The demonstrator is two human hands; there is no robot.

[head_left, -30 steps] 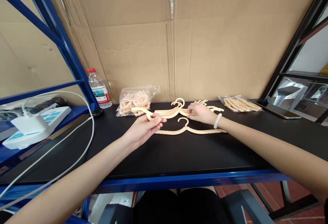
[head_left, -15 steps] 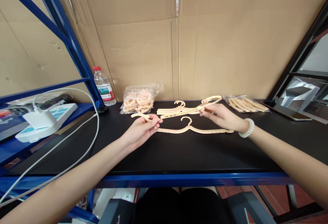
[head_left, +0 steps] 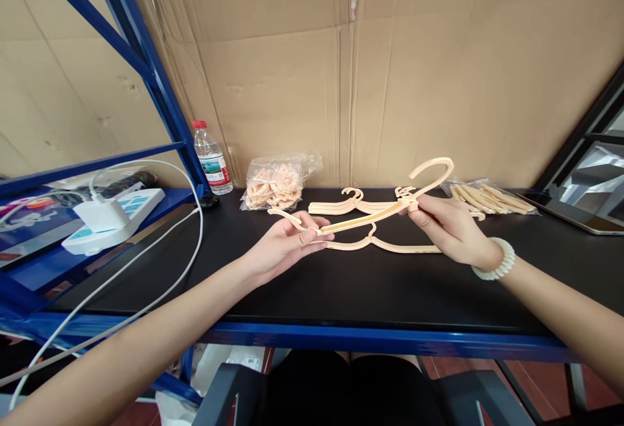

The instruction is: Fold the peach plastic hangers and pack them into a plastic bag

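A cream plastic hanger piece with a large hook (head_left: 363,221) is held up above the black table. My right hand (head_left: 446,227) is closed on it near the base of the hook. My left hand (head_left: 287,244) pinches a small curved cream piece (head_left: 287,216), whose tip touches the left end of the hanger piece. Behind and just below lies a cream hanger (head_left: 400,245) on the table, partly covered by my hands. Farther back rest several stacked hangers (head_left: 334,207).
Clear bags of small pink pieces (head_left: 273,185) and of cream arms (head_left: 487,197) lie at the back. A water bottle (head_left: 213,164) stands back left, near a power strip (head_left: 141,208) with white cables. A tablet (head_left: 580,213) lies at right. Cardboard (head_left: 292,88) forms the back wall.
The held hanger piece has been raised and tilted, its hook now pointing up. Its left end now meets the small piece in my left hand. The view has shifted slightly.
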